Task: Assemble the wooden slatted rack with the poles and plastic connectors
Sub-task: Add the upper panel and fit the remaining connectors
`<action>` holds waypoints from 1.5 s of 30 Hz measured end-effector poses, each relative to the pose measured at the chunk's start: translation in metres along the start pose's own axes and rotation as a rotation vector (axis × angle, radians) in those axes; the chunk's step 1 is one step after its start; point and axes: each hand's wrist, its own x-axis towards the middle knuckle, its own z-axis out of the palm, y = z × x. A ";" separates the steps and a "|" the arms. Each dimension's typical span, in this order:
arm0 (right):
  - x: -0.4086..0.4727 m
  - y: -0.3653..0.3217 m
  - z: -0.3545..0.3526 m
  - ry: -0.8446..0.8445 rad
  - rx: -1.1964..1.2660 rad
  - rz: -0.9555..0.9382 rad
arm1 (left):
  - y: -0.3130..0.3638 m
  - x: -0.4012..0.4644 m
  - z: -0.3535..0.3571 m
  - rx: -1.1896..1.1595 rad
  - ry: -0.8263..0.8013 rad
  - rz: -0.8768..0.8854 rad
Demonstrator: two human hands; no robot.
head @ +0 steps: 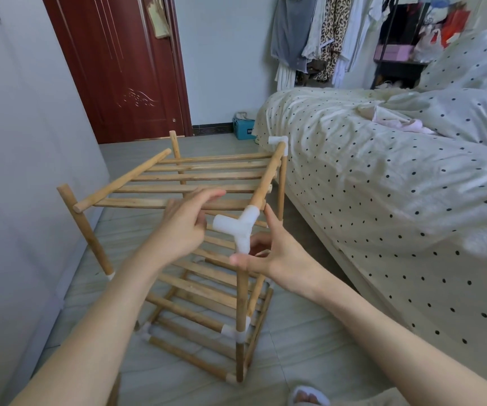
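Head cam: rack (207, 294) on the floor, top shelf going on. Near-right connector (241, 227) is seated; both hands loose, holding nothing, right hand (271, 253) just touching it, left hand (183, 227) beside. Next I'd guess left corners need connectors.

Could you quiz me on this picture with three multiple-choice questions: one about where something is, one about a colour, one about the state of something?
1. Where is the bed?
A. right of the wooden rack
B. left of it
C. behind the door

2. What colour is the plastic connector near the hands?
A. black
B. white
C. red

3. What state is the left hand in?
A. fist round a pole
C. flat on the floor
B. fingers loose, holding nothing

Answers:
1 A, the dotted bedding fills the right side.
2 B, it shows white against the wood.
3 B, its fingers curl loosely beside the connector, gripping nothing.
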 end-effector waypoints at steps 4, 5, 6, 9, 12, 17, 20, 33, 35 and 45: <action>0.006 0.002 0.000 0.075 -0.062 -0.033 | 0.004 0.004 0.006 0.225 0.019 0.069; 0.006 0.002 -0.002 0.076 -0.070 -0.027 | 0.004 0.005 0.008 0.267 0.037 0.096; 0.006 0.003 -0.005 0.080 -0.074 -0.018 | 0.003 0.007 0.010 0.304 0.059 0.126; 0.007 0.011 -0.019 0.134 -0.095 -0.002 | 0.001 0.015 0.016 0.342 0.113 0.193; 0.007 0.011 -0.037 0.163 -0.034 -0.007 | 0.006 0.019 0.021 0.355 0.129 0.208; 0.008 0.016 -0.054 0.166 0.019 -0.031 | 0.013 0.023 0.027 0.336 0.125 0.239; 0.011 0.018 -0.056 0.166 0.036 -0.029 | 0.012 0.027 0.025 0.308 0.116 0.228; 0.019 0.021 -0.058 0.032 0.098 -0.014 | 0.011 0.036 0.002 0.230 0.019 0.208; 0.022 0.018 -0.060 0.012 0.035 -0.020 | 0.010 0.037 -0.002 0.213 -0.022 0.201; 0.039 0.010 -0.056 0.029 -0.008 -0.037 | 0.010 0.038 -0.010 0.199 -0.140 0.107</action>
